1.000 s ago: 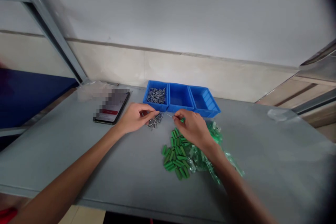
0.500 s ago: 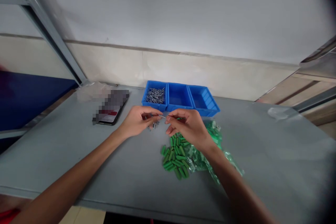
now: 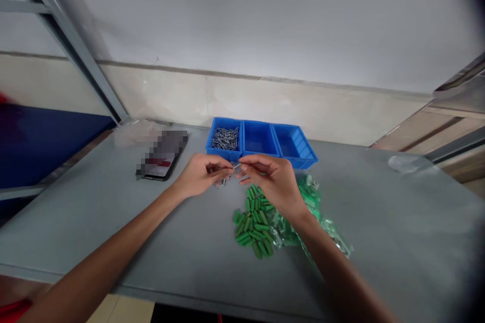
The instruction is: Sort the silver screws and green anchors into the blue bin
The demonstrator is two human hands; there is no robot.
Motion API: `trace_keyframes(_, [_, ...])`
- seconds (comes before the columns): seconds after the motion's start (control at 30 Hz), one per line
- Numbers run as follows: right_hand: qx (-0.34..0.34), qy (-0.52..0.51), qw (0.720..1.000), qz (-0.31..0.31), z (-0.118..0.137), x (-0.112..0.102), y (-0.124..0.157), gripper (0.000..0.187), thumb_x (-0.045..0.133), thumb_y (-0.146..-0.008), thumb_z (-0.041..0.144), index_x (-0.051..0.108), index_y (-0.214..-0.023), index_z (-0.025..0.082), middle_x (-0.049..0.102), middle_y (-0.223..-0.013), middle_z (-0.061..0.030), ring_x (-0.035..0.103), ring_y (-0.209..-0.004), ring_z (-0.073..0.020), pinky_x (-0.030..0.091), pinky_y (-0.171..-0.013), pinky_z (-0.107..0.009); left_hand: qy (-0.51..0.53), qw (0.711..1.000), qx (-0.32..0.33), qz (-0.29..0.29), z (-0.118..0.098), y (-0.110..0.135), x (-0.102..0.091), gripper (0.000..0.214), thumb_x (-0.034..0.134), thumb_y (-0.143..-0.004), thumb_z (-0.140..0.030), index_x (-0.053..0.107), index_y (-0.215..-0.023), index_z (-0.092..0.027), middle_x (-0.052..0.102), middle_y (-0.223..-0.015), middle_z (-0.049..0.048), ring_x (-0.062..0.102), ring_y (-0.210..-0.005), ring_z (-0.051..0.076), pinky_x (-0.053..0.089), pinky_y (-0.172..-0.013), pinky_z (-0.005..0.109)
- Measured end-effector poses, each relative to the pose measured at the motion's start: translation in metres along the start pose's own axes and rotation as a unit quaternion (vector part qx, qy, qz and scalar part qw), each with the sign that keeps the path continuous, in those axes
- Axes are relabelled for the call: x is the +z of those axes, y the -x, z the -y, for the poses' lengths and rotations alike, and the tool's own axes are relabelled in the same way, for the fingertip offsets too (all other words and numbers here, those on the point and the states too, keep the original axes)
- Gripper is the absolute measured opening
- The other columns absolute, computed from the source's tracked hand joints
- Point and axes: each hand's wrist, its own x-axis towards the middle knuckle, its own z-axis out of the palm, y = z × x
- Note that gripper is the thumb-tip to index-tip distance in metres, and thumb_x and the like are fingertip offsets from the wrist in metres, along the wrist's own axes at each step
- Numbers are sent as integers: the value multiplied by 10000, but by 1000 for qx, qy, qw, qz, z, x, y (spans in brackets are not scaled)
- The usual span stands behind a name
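Note:
A thin metal screw (image 3: 237, 165) spans the small gap between my two hands. My left hand (image 3: 200, 174) pinches one end of it between thumb and forefinger. At the other end, the fingertips of my right hand (image 3: 270, 176) close on the screw. Below my left fingers lie several loose screws (image 3: 224, 181), partly hidden by the hand. Green plastic wall plugs (image 3: 255, 227) are heaped on the grey table under my right hand. A clear green plastic bag (image 3: 290, 229) with more pieces lies under my right wrist.
Behind my hands stand joined blue bins; the left bin (image 3: 224, 154) holds many screws. A phone (image 3: 166, 159) lies on the left of the table (image 3: 170, 257), near a crumpled clear bag (image 3: 138, 131). A clear plastic scrap (image 3: 402, 163) sits at the right.
My right fingertips have come in to the screw's end, where a small gap showed before. The left hand keeps its pinch. The view has shifted slightly.

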Motion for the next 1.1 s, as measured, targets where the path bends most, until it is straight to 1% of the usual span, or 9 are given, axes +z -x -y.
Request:
trace_keyframes(0.13, [-25, 35, 999, 2, -2, 0, 0, 119, 639, -765, 216, 690, -860, 165, 701, -769, -45, 698, -684, -178, 614, -593, -311, 6, 1000, 5, 0, 1, -1, -1, 161, 630, -819, -243, 698, -829, -97, 641, -670, 32, 532, -461, 61, 438, -438, 166])
trace_keyframes(0.3, [-64, 98, 993, -8, -7, 0, 0, 109, 617, -791, 203, 684, -874, 182, 697, -803, -40, 688, -675, -157, 595, -603, -294, 16, 1000, 11, 4, 0, 0, -2, 173, 615, -835, -252, 690, -838, -95, 626, -679, 33, 533, -479, 60, 424, -431, 159])
trace_keyframes(0.43, [-73, 153, 985, -6, -7, -3, -1, 107, 594, -821, 236, 686, -853, 193, 687, -753, -27, 674, -672, -148, 565, -605, -276, 45, 999, 0, 9, -4, 0, -3, 188, 584, -855, -268, 668, -842, -100, 638, -717, 41, 543, -472, 62, 413, -409, 161])
trace_keyframes(0.5, [-64, 178, 982, 13, -6, -5, -2, 114, 594, -822, 250, 690, -840, 192, 686, -734, -25, 667, -671, -148, 552, -613, -275, 52, 999, -4, 10, -6, 0, -4, 210, 562, -873, -291, 657, -840, -106, 646, -736, 46, 547, -476, 64, 403, -405, 162])
trace_keyframes(0.63, [-48, 213, 973, 78, -2, -7, -1, 112, 597, -811, 246, 695, -812, 194, 693, -728, -17, 651, -664, -139, 533, -635, -268, 44, 999, 5, 19, -5, 0, -7, 273, 537, -900, -336, 648, -786, -115, 638, -728, 42, 522, -480, 57, 391, -426, 169])
trace_keyframes(0.8, [-74, 236, 960, 131, 0, -1, 2, 107, 585, -792, 191, 678, -739, 182, 678, -707, -2, 626, -635, -110, 499, -582, -211, 36, 999, 6, 32, -3, 1, -7, 279, 559, -888, -355, 669, -790, -118, 624, -677, 36, 459, -462, 58, 353, -422, 184])
trace_keyframes(0.87, [-100, 262, 951, 129, -2, 2, 3, 115, 572, -784, 165, 675, -735, 182, 671, -711, 2, 618, -639, -104, 492, -583, -202, 34, 999, 4, 36, -3, 1, -6, 285, 569, -881, -362, 674, -771, -121, 591, -620, 18, 442, -451, 58, 330, -411, 184])
trace_keyframes(0.97, [-139, 312, 934, 106, -6, 5, 6, 125, 554, -780, 155, 674, -751, 177, 663, -732, -8, 606, -641, -107, 490, -596, -214, 52, 998, 5, 30, -5, 1, -6, 278, 575, -878, -367, 683, -782, -128, 605, -647, 21, 444, -452, 55, 334, -413, 182])
trace_keyframes(1.1, [-200, 344, 916, 59, 3, 6, 11, 134, 543, -793, 161, 673, -765, 179, 653, -737, -17, 596, -621, -112, 488, -588, -233, 125, 992, -5, -22, -8, 0, -11, 302, 550, -892, -390, 695, -812, -136, 629, -693, 32, 447, -424, 43, 294, -389, 180])
